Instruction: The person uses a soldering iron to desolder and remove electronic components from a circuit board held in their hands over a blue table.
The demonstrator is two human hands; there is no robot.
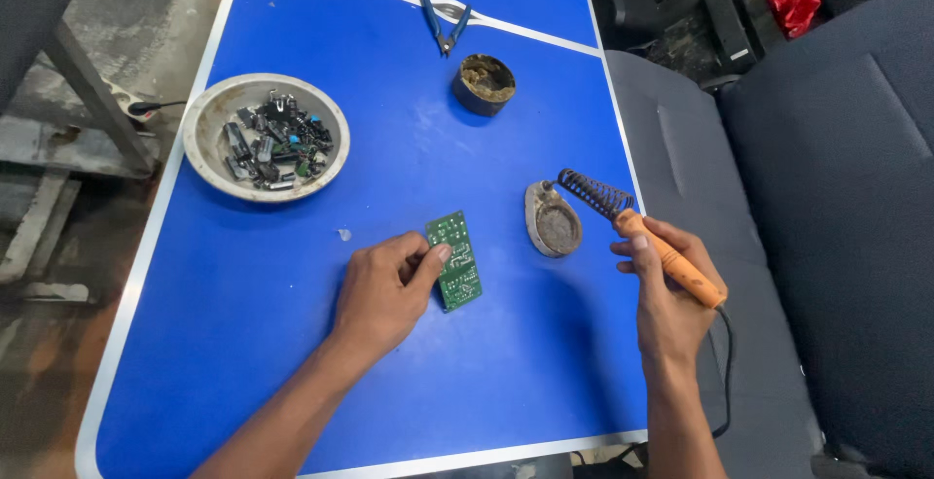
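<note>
Green circuit board (455, 260) lies flat on the blue table (292, 362), pinned by your left hand (384, 289) with fingertips pressing its left edge, steadying it. Your right hand (666, 289), at three o'clock, is clenched round the orange soldering iron (671, 260), its tip parked in the coil stand (564, 212); the bowl of parts (265, 137) waits at ten o'clock.

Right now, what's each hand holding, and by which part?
Right hand: soldering iron, by its orange handle. Left hand: fingertips on the green circuit board, near its left edge.

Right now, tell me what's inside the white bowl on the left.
The white bowl holds a loose pile of small electronic parts, mostly black and silver with a few blue and green bits. Whatever lies under the pile is covered, and individual parts are too small to identify.
</note>
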